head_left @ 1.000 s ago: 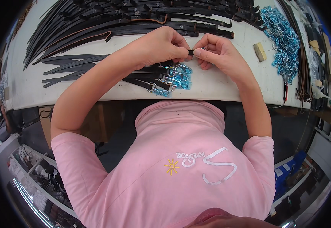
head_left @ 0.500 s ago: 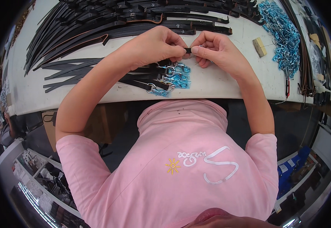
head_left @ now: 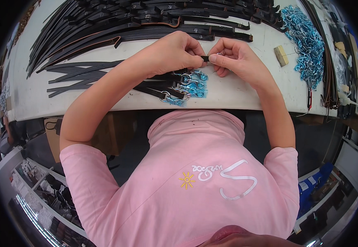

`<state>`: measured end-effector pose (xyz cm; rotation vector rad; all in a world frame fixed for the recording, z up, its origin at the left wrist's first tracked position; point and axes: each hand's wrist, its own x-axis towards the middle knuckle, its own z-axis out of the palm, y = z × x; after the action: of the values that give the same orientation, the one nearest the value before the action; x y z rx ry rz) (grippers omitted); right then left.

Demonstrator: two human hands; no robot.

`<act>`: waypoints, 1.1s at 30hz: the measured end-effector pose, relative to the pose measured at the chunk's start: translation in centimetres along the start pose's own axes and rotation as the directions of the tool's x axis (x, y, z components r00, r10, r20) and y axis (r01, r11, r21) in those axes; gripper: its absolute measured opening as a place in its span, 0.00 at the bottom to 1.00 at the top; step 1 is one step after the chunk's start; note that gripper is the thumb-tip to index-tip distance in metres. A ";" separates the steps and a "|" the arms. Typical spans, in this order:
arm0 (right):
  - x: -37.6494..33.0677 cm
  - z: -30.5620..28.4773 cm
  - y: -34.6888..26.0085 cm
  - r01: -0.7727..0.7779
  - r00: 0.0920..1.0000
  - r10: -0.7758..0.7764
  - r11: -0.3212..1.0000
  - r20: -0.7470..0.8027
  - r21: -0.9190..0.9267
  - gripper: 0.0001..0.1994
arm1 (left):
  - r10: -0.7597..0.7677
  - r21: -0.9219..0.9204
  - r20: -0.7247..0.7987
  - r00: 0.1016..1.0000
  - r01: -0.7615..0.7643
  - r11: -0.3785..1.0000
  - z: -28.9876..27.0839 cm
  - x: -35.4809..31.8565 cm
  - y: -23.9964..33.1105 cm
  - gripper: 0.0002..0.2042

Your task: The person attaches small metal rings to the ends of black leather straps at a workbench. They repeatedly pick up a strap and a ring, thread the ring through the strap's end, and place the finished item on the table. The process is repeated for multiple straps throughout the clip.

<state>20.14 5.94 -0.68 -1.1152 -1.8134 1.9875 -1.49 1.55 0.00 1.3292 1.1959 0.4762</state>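
A short stretch of black strap (head_left: 205, 59) shows between my two hands above the white table. My left hand (head_left: 184, 53) pinches its left part between thumb and fingers. From the other side my right hand (head_left: 235, 59) grips it with thumb and fingertips; a bit of shiny metal shows by those fingers, too small to name. Just below my left hand lie several metal snap hooks (head_left: 186, 78) partly wrapped in blue film. They are fixed to the ends of black straps (head_left: 84, 75) that reach leftward under my left forearm.
A large heap of black straps (head_left: 117, 26) covers the back of the white table (head_left: 236, 96). At the right are a yellowish block (head_left: 281, 56), a heap of blue-wrapped metal hooks (head_left: 308, 45), a red-and-black tool (head_left: 310, 99) and hanging brown straps (head_left: 331, 88).
Both hands have shifted slightly down and to the right in the picture, and so has the table. The grip on the black strap looks the same.
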 end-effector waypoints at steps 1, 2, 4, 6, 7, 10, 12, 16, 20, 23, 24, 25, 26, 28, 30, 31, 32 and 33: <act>0.0 0.0 0.0 -0.001 1.000 0.001 1.000 0.002 -0.001 0.10 | -0.001 0.025 0.002 1.000 0.001 1.000 0.0 -0.1 0.3 0.10; 0.0 -0.1 0.0 0.001 1.000 -0.001 1.000 -0.001 0.003 0.10 | -0.002 0.050 0.003 1.000 0.001 0.999 0.0 -0.1 0.5 0.10; 0.0 -0.1 0.1 0.005 1.000 -0.005 1.000 -0.007 0.010 0.09 | -0.025 -0.059 0.017 1.000 0.025 0.998 -0.2 0.1 0.0 0.10; 0.0 0.0 -0.1 0.003 1.000 -0.003 1.000 -0.002 0.006 0.10 | -0.035 -0.101 0.034 0.999 0.038 0.994 -0.3 0.1 -0.2 0.09; 0.0 0.0 -0.1 0.001 1.000 -0.001 1.000 -0.002 0.003 0.10 | -0.032 -0.087 0.046 0.998 0.036 0.996 -0.3 0.1 -0.2 0.09; 0.0 0.0 -0.1 -0.003 1.000 0.003 1.000 -0.003 -0.003 0.10 | -0.033 0.031 0.038 0.999 0.032 0.999 -0.2 -0.2 0.4 0.09; 0.0 0.0 -0.1 -0.008 1.000 0.008 1.000 -0.006 -0.005 0.10 | -0.037 0.070 0.026 0.999 0.035 0.997 -0.2 -0.3 0.7 0.09; 0.0 0.0 -0.1 -0.004 1.000 0.004 1.000 -0.012 0.002 0.10 | -0.035 -0.026 0.006 0.999 0.035 0.999 -0.2 -0.2 0.2 0.10; 0.0 0.0 -0.1 0.000 1.000 0.000 1.000 -0.010 -0.009 0.10 | 0.003 0.041 -0.018 1.000 -0.002 0.999 0.0 -0.1 -0.1 0.10; 0.0 0.0 -0.1 0.008 1.000 -0.008 1.000 -0.010 -0.016 0.10 | 0.008 0.093 -0.013 1.000 -0.006 0.996 -0.1 -0.2 0.5 0.10; 0.0 0.0 -0.1 0.007 1.000 -0.007 1.000 -0.013 -0.014 0.10 | -0.015 0.055 -0.004 1.000 0.015 0.998 -0.2 -0.3 0.6 0.10; 0.0 0.0 -0.2 0.006 1.000 -0.006 1.000 -0.015 -0.011 0.10 | -0.038 0.017 0.006 0.999 0.038 0.999 -0.3 -0.4 0.7 0.11; 0.0 0.0 -0.2 0.007 1.000 -0.007 1.000 -0.013 -0.010 0.10 | -0.061 -0.020 0.016 0.998 0.061 0.998 -0.3 -0.4 0.7 0.11; 0.0 0.0 -0.2 0.008 1.000 -0.008 1.000 -0.010 -0.009 0.10 | -0.045 -0.013 0.010 0.999 0.045 0.999 -0.2 -0.2 0.4 0.11; 0.0 0.1 -0.1 0.001 1.000 -0.001 1.000 -0.009 -0.011 0.09 | -0.025 0.011 0.002 1.000 0.025 1.000 -0.1 -0.1 0.1 0.11; 0.0 0.1 -0.2 -0.001 1.000 0.001 1.000 -0.009 -0.013 0.09 | -0.012 0.032 -0.004 1.000 0.012 0.999 -0.1 -0.1 0.1 0.11; 0.0 0.0 -0.2 0.000 1.000 0.000 1.000 -0.007 -0.011 0.09 | 0.001 0.053 -0.010 1.000 -0.001 0.999 -0.1 -0.1 0.1 0.10; 0.0 0.0 -0.2 0.002 1.000 -0.002 1.000 -0.006 -0.010 0.09 | -0.003 0.064 -0.006 1.000 0.004 0.998 -0.1 -0.1 0.2 0.10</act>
<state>20.08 5.94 -0.52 -1.1211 -1.8220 1.9744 -1.56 1.54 0.25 1.3812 1.2269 0.4423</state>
